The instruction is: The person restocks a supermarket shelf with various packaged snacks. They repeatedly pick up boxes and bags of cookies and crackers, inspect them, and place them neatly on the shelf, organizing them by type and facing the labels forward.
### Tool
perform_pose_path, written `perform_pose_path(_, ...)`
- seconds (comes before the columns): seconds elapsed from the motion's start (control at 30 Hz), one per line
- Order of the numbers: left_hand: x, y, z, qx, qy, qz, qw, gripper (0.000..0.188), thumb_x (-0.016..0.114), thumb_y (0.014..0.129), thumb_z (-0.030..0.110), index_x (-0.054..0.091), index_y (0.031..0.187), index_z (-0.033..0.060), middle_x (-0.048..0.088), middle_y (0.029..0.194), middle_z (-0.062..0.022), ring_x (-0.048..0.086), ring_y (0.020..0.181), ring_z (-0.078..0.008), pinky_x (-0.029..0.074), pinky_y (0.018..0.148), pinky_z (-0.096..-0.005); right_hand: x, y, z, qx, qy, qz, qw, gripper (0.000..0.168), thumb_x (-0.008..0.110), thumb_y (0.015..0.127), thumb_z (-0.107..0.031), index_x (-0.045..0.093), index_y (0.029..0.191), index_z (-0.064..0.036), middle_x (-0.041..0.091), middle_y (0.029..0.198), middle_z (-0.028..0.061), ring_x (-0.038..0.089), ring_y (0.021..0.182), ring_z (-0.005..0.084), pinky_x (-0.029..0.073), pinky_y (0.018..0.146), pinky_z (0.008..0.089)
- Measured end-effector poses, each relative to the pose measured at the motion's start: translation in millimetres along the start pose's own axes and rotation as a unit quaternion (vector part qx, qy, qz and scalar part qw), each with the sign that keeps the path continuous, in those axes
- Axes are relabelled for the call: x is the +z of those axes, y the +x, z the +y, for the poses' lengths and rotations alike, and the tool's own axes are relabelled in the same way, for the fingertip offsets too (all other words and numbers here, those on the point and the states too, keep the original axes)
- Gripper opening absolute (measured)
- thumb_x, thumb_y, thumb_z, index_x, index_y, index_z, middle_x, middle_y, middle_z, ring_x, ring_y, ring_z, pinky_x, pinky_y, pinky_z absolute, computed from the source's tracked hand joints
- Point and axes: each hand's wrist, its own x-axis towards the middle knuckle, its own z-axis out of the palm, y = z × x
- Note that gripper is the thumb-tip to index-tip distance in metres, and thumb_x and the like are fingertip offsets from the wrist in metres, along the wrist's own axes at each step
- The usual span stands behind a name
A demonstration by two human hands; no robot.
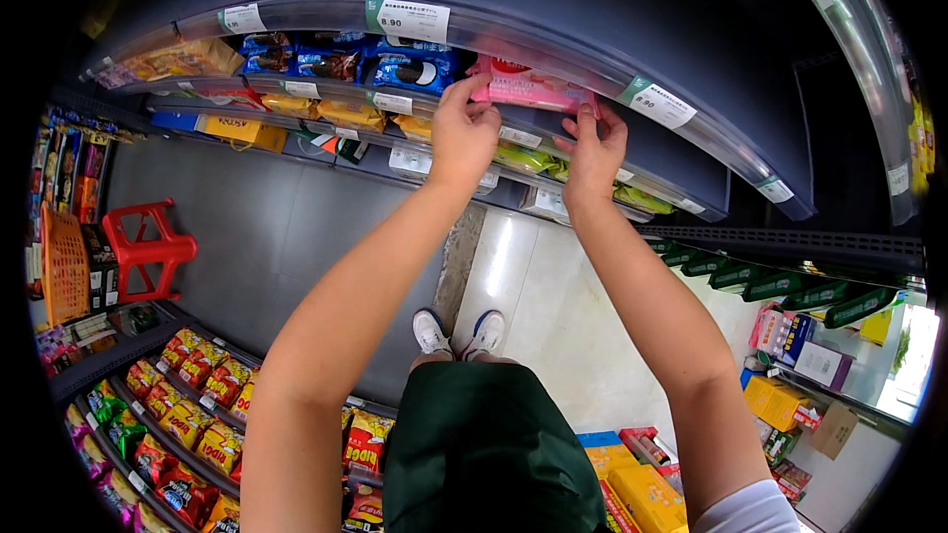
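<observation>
Both hands reach to a shop shelf and hold a pink snack packet (529, 85) between them. My left hand (466, 126) has thumb and fingers on the packet's left end. At its right end, the fingertips of my right hand (592, 144) grip the lower corner. The packet lies on the shelf level beneath an upper shelf edge with a clear price-tag strip (511, 44); that strip covers part of its top. Blue cookie packets (415, 72) stand in rows just left of it. To its right the dark shelf board (629, 135) shows.
Yellow packets (352, 115) and green packets (522, 157) fill the level below. A red plastic stool (150, 248) and an orange basket (65, 266) stand at left. Chip bags (185, 426) line the shelves behind at lower left; yellow boxes (648, 496) are at lower right.
</observation>
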Motion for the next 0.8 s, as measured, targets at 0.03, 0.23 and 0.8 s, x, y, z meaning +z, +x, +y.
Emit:
perform_pose_path(0.03,-1,-2,2,-0.032,-0.042,0.008,0.999,0.043,0.055,0.078,-0.009,0.055,0.12,0.0012,0.055,0.115,-0.0098,0.06,0.085,-0.0164,0.049,0.077,-0.0256,0,-3,0,0.002,0.012,0.009,1.0,0.034,0.064,0.087,-0.018,0.044,0.11,-0.002,0.051,0.105,0.0089,0.057,0.081,0.0156,0.053,0.058,0.0278)
perform_pose_path(0.23,-12,-30,38,-0.151,-0.2,0.066,0.966,0.04,0.064,0.083,0.001,0.05,0.12,0.003,0.058,0.099,-0.0061,0.06,0.084,-0.0153,0.053,0.079,-0.0295,-23,-30,-16,0.061,0.049,-0.042,0.996,0.028,0.063,0.086,-0.008,0.041,0.104,-0.006,0.053,0.093,0.0071,0.058,0.083,0.0162,0.057,0.064,0.0308)
perform_pose_path(0.8,-107,-117,278,-0.081,-0.131,-0.082,0.985,0.031,0.062,0.087,0.007,0.054,0.116,0.0028,0.064,0.104,-0.0039,0.061,0.092,-0.0107,0.052,0.075,-0.0261,-17,-179,-239,0.011,0.047,-0.236,0.971,0.049,0.06,0.087,-0.004,0.041,0.132,-0.002,0.057,0.118,0.0094,0.06,0.095,0.0139,0.054,0.069,0.0255)
